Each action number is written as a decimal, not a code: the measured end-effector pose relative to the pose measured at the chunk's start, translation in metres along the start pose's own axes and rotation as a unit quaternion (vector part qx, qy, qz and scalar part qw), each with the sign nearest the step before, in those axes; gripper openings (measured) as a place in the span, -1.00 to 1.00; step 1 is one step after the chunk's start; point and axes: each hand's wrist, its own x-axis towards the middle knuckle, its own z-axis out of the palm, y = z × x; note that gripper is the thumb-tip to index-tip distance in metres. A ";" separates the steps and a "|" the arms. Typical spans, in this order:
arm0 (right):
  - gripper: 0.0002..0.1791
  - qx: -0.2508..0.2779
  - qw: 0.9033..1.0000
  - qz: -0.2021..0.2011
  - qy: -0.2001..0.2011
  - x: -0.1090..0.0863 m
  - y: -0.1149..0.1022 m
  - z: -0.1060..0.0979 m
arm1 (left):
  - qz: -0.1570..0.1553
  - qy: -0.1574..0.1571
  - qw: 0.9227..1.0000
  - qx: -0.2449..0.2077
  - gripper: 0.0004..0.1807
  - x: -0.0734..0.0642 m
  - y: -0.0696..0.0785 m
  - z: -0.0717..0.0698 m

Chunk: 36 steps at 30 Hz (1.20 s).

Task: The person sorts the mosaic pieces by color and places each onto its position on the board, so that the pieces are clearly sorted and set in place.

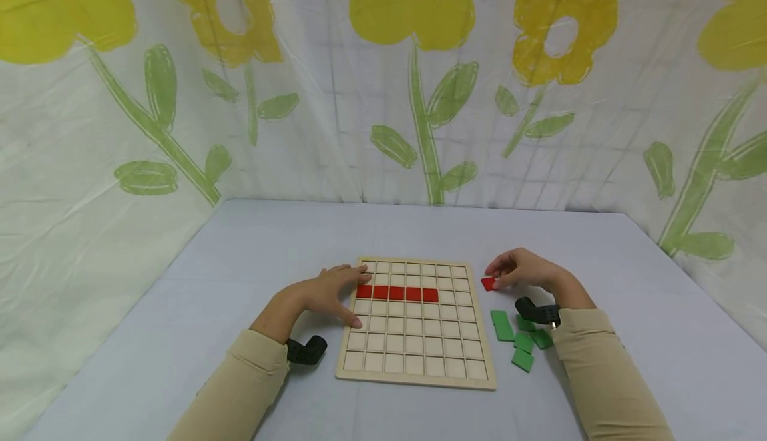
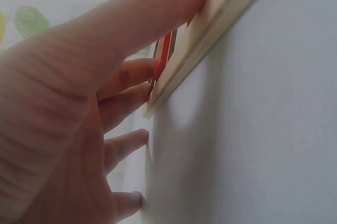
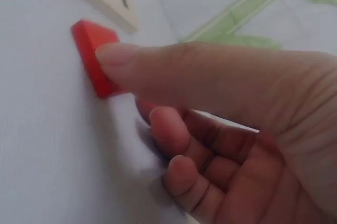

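Grid board point(image 1: 416, 380) holds five red tiles point(image 1: 397, 293); green tiles point(image 1: 502, 326) outside

Left sleeve point(image 1: 236, 384): yours is plain tan cloth, long, running in from the bottom left of the frame.
Left cuff point(image 1: 263, 351): the same tan, ending at your wrist in a wide band.
Left strap point(image 1: 295, 352): black, around your wrist.
Left camera point(image 1: 315, 349): a small black pod with a rounded end, on your strap.
Right sleeve point(image 1: 608, 381): matching tan, at the lower right, creased toward the bottom edge.
Right strap point(image 1: 548, 315): black, with a tiny bright spot by your cuff.
Right camera point(image 1: 526, 310): another stubby, rounded black pod.
Left hand point(image 1: 329, 292): yours is bare, with fine creases near the wrist.
Right hand point(image 1: 526, 270): also bare, your thumbnail smooth and rounded.
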 end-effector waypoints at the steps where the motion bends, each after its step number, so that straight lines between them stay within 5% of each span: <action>1: -0.59 0.001 1.000 -0.004 0.000 0.000 0.001 0.000 | 0.000 0.000 1.000 -0.001 -0.03 0.000 0.000 0.000; 36: -0.76 0.002 1.000 -0.012 0.014 -0.003 -0.002 -0.001 | 0.003 0.001 1.000 0.001 -0.04 0.000 0.000 0.000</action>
